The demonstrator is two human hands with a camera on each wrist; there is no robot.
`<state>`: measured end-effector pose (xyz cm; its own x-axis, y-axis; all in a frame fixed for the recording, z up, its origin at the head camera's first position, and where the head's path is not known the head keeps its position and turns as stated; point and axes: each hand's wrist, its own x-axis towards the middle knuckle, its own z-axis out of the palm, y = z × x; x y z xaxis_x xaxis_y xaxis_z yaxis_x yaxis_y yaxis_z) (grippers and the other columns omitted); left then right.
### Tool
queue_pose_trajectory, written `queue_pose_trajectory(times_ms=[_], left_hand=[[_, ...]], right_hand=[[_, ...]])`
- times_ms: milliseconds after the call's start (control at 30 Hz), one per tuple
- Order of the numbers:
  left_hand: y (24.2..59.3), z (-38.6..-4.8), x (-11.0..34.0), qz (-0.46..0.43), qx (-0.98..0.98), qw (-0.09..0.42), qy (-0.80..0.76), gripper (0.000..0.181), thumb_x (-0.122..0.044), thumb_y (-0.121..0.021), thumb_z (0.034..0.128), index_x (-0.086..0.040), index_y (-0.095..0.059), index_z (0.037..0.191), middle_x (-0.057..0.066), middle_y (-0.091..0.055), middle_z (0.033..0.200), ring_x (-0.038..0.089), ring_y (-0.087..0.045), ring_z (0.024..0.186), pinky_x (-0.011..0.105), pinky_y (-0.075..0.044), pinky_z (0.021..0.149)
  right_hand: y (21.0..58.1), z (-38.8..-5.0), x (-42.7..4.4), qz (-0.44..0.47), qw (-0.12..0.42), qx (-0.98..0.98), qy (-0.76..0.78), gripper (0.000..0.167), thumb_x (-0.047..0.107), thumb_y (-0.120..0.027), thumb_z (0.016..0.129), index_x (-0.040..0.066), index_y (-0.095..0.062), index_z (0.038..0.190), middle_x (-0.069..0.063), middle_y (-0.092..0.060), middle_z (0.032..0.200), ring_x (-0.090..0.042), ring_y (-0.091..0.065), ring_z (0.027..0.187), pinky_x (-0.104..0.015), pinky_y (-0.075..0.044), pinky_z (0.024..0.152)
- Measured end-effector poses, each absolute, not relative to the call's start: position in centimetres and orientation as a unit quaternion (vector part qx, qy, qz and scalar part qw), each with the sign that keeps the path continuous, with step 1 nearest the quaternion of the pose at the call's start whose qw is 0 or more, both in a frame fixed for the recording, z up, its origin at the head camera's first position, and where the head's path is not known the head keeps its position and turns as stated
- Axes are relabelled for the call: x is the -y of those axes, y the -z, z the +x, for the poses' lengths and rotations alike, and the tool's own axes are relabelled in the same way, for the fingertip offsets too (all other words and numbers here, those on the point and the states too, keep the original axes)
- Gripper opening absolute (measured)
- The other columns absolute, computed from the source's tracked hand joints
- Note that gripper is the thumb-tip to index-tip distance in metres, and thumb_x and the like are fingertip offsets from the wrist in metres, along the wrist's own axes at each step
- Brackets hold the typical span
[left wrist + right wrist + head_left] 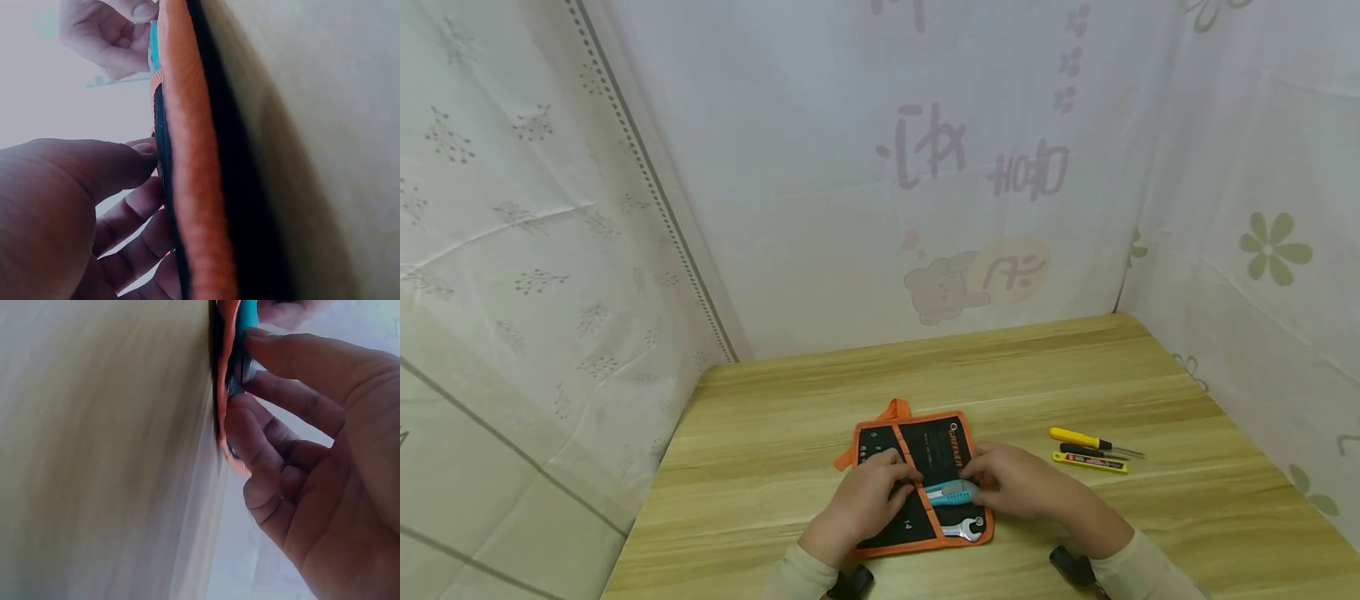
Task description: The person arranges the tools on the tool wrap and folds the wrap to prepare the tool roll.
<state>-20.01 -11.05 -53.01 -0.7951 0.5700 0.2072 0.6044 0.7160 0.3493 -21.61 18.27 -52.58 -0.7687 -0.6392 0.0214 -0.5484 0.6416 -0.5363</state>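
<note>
A black tool pouch (934, 443) with orange trim lies unfolded on the wooden table. Across its right half is a turquoise utility knife (951, 492), its left end at the orange pocket band. My right hand (1015, 479) pinches the knife's right end between thumb and fingers; the right wrist view shows the thumb on the turquoise body (245, 315). With curled fingers, my left hand (871, 496) pinches the pocket edge beside the knife. Below the knife, a silver open-end wrench (964, 528) pokes out of another pocket.
Right of the pouch lie a yellow-handled screwdriver (1078, 437), a black-handled tool (1081, 450) and a flat yellow case (1090, 462). An orange strap (895, 408) sticks out behind the pouch. Patterned curtains (925, 208) hang around the table's (775, 417) back and sides.
</note>
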Motion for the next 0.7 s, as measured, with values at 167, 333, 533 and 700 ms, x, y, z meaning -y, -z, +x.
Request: queue_pose_trajectory(times_ms=[167, 333, 533, 700], left_hand=[[52.9, -20.3, 11.0, -0.314, 0.929, 0.029, 0.197, 0.016, -0.019, -0.073, 0.1012, -0.023, -0.082, 0.113, -0.012, -0.051, 0.089, -0.001, -0.043, 0.068, 0.017, -0.042, 0.058], [52.8, -20.6, 11.0, -0.314, 0.932, 0.020, 0.181, 0.019, -0.019, -0.072, 0.1017, -0.028, -0.081, 0.117, -0.013, -0.052, 0.087, 0.002, -0.041, 0.065, 0.019, -0.040, 0.057], [53.0, -20.9, 11.0, -0.303, 0.933, 0.011, 0.195, 0.016, -0.018, -0.075, 0.0997, -0.029, -0.079, 0.111, -0.013, -0.053, 0.088, 0.001, -0.046, 0.068, 0.020, -0.044, 0.059], [52.9, -21.0, 11.0, -0.297, 0.932, 0.022, 0.207, 0.010, -0.019, -0.078, 0.0977, -0.027, -0.076, 0.103, -0.013, -0.053, 0.088, 0.000, -0.048, 0.071, 0.021, -0.046, 0.062]], right_hand=[[52.3, -21.7, -19.7, -0.300, 0.081, -0.906, 0.287, 0.025, 0.024, -0.081, 0.094, 0.018, -0.079, 0.118, 0.013, -0.060, 0.097, -0.003, -0.057, 0.082, -0.028, -0.051, 0.071], [51.6, -22.0, -21.3, -0.285, 0.075, -0.903, 0.312, 0.025, 0.017, -0.079, 0.095, 0.012, -0.077, 0.120, 0.008, -0.062, 0.100, -0.004, -0.060, 0.083, -0.028, -0.054, 0.070], [51.1, -22.5, -23.4, -0.259, 0.050, -0.911, 0.318, 0.026, 0.019, -0.079, 0.097, 0.010, -0.076, 0.121, 0.009, -0.062, 0.097, -0.005, -0.060, 0.084, -0.029, -0.054, 0.071], [51.2, -22.8, -25.3, -0.234, 0.018, -0.920, 0.314, 0.025, 0.019, -0.079, 0.096, 0.010, -0.076, 0.119, 0.011, -0.062, 0.096, -0.005, -0.059, 0.084, -0.028, -0.053, 0.069]])
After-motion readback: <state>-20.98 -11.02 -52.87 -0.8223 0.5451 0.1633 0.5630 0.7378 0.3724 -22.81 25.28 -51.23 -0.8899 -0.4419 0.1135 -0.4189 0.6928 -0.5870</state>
